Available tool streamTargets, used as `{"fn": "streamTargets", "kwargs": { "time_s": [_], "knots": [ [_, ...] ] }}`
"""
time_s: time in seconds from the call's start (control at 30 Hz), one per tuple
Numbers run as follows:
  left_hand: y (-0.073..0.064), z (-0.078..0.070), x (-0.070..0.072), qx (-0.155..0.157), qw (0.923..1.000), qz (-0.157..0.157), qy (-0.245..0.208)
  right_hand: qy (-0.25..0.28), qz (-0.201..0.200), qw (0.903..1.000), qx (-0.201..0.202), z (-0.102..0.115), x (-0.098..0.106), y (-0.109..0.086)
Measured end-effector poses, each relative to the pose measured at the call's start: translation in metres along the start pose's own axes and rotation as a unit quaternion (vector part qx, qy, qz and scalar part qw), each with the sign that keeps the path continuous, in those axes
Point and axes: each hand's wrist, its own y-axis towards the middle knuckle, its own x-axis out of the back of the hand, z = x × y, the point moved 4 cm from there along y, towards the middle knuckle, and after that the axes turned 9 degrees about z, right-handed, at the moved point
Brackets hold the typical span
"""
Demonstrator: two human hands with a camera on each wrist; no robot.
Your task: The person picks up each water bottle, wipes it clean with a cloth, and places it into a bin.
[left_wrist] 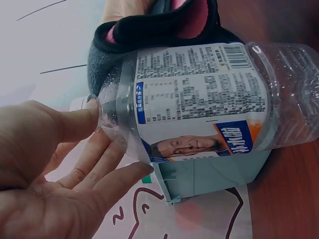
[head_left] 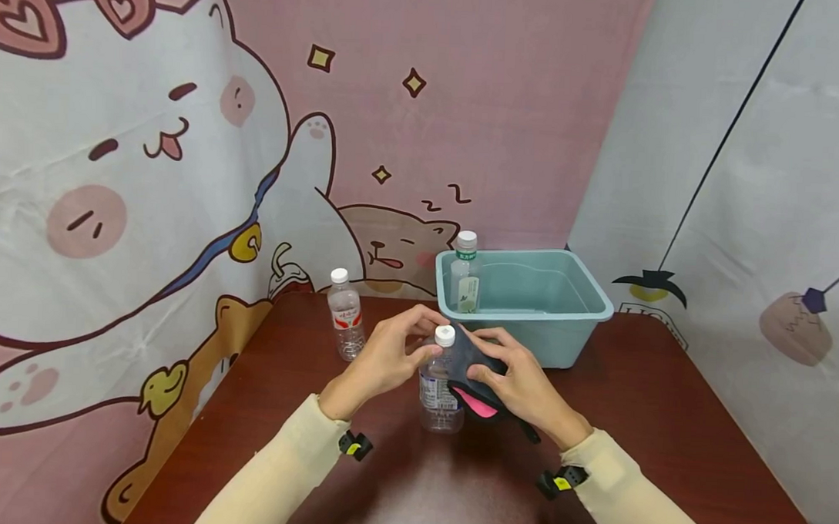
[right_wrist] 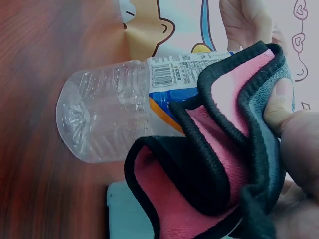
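Note:
A clear plastic bottle (head_left: 441, 401) with a white cap stands upright on the table in front of the person. Thumb and fingers of the left hand (head_left: 387, 355) hold it around the neck, just below the cap; the left wrist view shows its printed label (left_wrist: 199, 94). The right hand (head_left: 519, 377) grips a bunched cloth (right_wrist: 239, 124), grey on one face and pink on the other with black edging. That cloth lies against the bottle's right side and covers part of its shoulder and label. Some right fingers are hidden behind the cloth.
A second clear bottle (head_left: 346, 321) with a red-and-white label stands at the left. Behind the hands, to the right, is a light blue plastic bin (head_left: 562, 340); a bottle with a green label (head_left: 465, 275) stands in its left end. Printed fabric hangs behind the brown table (head_left: 663, 440).

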Motion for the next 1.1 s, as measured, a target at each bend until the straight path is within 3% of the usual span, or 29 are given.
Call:
{"fn": "streamTargets", "kwargs": {
  "time_s": [0.47, 0.8, 1.1],
  "knots": [
    [0.0, -0.001, 0.0, 0.001, 0.9999, 0.013, 0.01, 0.01, 0.006, 0.9996, -0.027, -0.02, -0.003, -0.008],
    [-0.001, -0.005, -0.001, -0.014, 0.999, 0.012, 0.04, -0.043, 0.074, 0.9959, -0.027, -0.041, -0.025, -0.017],
    [-0.001, -0.007, -0.001, -0.015, 0.9985, 0.011, 0.051, -0.107, 0.138, 0.9842, -0.027, -0.05, -0.045, -0.017]
  ]
}}
